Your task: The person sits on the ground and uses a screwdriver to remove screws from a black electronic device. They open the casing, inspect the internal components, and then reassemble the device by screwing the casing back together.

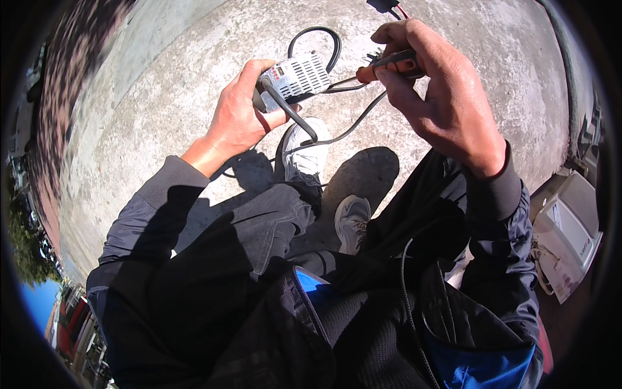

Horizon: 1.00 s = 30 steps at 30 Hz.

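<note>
My left hand [238,118] grips a small silver metal box with a perforated cover [298,74], held out in front of me. Black cables [324,39] loop out of the box and hang down past my knees. My right hand [440,97] is closed around a screwdriver with an orange and black handle [392,65]. Its thin shaft [343,83] points left and its tip meets the right end of the box.
Rough grey concrete ground [194,58] lies under me in bright sun. My two grey shoes [353,220] stand on it. A white appliance casing [570,233] sits at the right edge. A dark connector with a red wire [385,6] lies at the top.
</note>
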{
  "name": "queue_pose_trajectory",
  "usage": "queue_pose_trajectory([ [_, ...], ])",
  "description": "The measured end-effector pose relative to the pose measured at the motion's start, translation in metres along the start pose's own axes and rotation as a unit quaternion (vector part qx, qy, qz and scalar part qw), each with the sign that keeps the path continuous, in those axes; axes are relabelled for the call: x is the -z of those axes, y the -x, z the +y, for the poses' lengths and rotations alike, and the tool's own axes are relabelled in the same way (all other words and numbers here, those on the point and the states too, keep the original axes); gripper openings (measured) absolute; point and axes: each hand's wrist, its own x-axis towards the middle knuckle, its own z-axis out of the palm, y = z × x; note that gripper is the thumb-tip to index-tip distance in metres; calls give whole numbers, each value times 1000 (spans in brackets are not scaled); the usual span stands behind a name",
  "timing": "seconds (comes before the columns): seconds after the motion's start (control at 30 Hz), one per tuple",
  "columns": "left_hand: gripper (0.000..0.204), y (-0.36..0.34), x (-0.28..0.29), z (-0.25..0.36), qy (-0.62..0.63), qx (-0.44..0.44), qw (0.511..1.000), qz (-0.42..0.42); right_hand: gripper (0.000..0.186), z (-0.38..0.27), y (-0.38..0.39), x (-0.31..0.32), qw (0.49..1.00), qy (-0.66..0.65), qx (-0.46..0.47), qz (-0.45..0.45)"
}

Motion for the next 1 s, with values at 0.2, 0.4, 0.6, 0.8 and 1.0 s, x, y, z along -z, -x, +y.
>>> queue_pose_trajectory([
  [0.2, 69, 0, 0, 0, -7, -15, 1000, 7, 24, -2, 1, 3, 994, 66, -85, -37],
  [0.4, 70, 0, 0, 1, 11, -1, 1000, 0, 26, -1, -2, 0, 999, -14, -38, 12],
  [0.6, 74, -2, 2, -1, 1, 15, 1000, -9, 28, -5, 0, 1, 1000, 3, -29, 1],
  [0.8, 76, -3, -2, -3, 24, -42, 999, -14, 28, -6, -1, 1, 994, -11, -107, -34],
  [1.0, 78, -2, -6, -2, 30, -51, 998, -29, 24, -2, 7, -2, 999, -41, -15, -10],
])
